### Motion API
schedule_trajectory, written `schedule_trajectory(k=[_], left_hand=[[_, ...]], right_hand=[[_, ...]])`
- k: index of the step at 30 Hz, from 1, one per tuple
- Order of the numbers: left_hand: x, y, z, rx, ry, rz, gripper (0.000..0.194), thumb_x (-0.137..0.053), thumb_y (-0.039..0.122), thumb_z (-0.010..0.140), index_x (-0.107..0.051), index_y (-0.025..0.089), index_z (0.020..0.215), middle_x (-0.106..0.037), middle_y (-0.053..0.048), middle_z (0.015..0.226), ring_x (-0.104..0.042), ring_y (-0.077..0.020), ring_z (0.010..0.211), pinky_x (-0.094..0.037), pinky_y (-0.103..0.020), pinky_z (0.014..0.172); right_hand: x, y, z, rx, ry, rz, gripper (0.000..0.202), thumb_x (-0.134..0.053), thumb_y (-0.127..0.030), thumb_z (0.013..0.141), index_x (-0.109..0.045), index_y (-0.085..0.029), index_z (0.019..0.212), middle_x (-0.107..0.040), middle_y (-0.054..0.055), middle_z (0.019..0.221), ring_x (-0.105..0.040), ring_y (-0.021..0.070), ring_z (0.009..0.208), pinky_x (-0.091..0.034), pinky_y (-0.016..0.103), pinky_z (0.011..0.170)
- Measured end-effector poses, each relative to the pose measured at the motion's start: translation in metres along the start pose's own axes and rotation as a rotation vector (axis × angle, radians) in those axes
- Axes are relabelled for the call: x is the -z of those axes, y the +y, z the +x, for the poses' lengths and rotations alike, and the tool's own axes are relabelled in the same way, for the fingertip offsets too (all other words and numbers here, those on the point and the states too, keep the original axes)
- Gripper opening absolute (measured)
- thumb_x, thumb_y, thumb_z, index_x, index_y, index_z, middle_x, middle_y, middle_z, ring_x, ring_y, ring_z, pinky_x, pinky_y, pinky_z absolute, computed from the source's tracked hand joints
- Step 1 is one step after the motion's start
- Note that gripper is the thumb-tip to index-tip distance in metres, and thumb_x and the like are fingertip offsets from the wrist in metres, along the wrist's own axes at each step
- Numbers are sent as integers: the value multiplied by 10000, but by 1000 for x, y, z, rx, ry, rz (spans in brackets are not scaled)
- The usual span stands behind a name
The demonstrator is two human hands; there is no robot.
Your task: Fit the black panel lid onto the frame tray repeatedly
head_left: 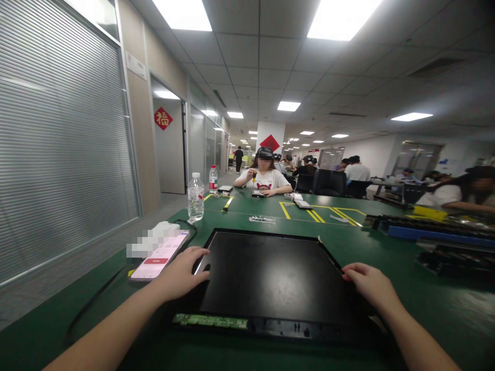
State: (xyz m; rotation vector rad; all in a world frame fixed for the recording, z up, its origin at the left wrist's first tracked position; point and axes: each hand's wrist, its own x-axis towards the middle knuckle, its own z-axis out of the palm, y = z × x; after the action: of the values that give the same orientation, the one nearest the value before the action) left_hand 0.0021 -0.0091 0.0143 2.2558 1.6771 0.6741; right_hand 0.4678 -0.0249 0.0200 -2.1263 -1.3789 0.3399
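Black panel (270, 273) flat on a green table (96, 319), circuit strip along its near edge. Left hand (184, 273), fingers spread, touches its left edge; right hand (363, 281) pinches the right edge. Best handled evenly, fingers off the screen.

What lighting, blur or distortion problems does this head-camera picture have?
Head view: ceiling lights blown out to white; diffuse glare on the black display panel, its lower frame lost in shadow; the person at far right smeared; window blinds stretched at the left edge; mosaic beside and over part of the smartphone.
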Motion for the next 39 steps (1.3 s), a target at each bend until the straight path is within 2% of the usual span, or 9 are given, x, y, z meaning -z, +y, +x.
schedule_trajectory(k=[5, 8, 12, 16, 19, 25, 34, 39], left_hand=[[11, 1, -7, -118, -104, 24, 576, -609, 483, 661, -537, 279, 1194, -424, -66, 1350, -399, -279, 1221, -303, -398, 1025], [18, 3, -8, -169, -175, 27, 539, -620, 474, 658, -565, 301, 1166, -491, -46, 1298, -438, -260, 1190, -316, -375, 1020], [24, 5, -10, -169, -206, 39, 552, -629, 501, 637, -586, 293, 1146, -555, -42, 1232, -480, -258, 1149, -348, -365, 997], [26, 3, -11, -161, -256, 42, 665, -660, 545, 578, -545, 320, 1193, -444, -42, 1352, -410, -287, 1220, -325, -389, 1016], [26, 3, -12, -179, -287, 35, 668, -676, 521, 578, -527, 341, 1203, -350, -37, 1415, -336, -297, 1272, -303, -401, 1029], [30, 6, -13, -239, -361, 5, 673, -684, 485, 597, -486, 364, 1228, -293, -15, 1443, -308, -293, 1290, -298, -393, 1033], [34, 11, -15, -272, -383, -16, 720, -727, 332, 560, -473, 379, 1232, -281, 21, 1452, -313, -285, 1289, -295, -370, 1034], [32, 13, -15, -290, -360, -39, 702, -726, 337, 556, -491, 365, 1217, -271, 4, 1455, -308, -290, 1291, -280, -385, 1042]], right_hand=[[0, -2, -1, 4, 6, -13, 285, -444, -330, 670, -670, -214, 800, -708, 13, 754, -608, 182, 644, -411, 286, 613], [0, -3, -2, 3, -1, -12, 277, -449, -323, 665, -670, -214, 791, -707, 14, 750, -611, 182, 649, -416, 282, 614], [0, -3, -2, 3, -6, -7, 272, -456, -316, 659, -670, -215, 792, -706, 14, 750, -615, 180, 658, -421, 277, 614], [-1, 0, -1, 28, 14, 5, 270, -459, -315, 658, -675, -211, 782, -705, 23, 747, -619, 185, 681, -424, 271, 612], [-2, 1, 0, 31, 8, 4, 268, -460, -309, 656, -676, -215, 783, -704, 22, 749, -620, 184, 689, -426, 267, 608], [-1, -1, -1, 22, 5, -21, 260, -461, -304, 658, -675, -221, 780, -704, 17, 760, -623, 183, 672, -430, 276, 625], [-1, -1, -3, 34, 15, -16, 256, -467, -300, 655, -674, -217, 781, -704, 21, 770, -626, 184, 684, -429, 265, 613], [0, -5, -7, 38, 31, -12, 242, -476, -289, 648, -677, -215, 762, -704, 26, 768, -627, 184, 679, -430, 259, 598]])
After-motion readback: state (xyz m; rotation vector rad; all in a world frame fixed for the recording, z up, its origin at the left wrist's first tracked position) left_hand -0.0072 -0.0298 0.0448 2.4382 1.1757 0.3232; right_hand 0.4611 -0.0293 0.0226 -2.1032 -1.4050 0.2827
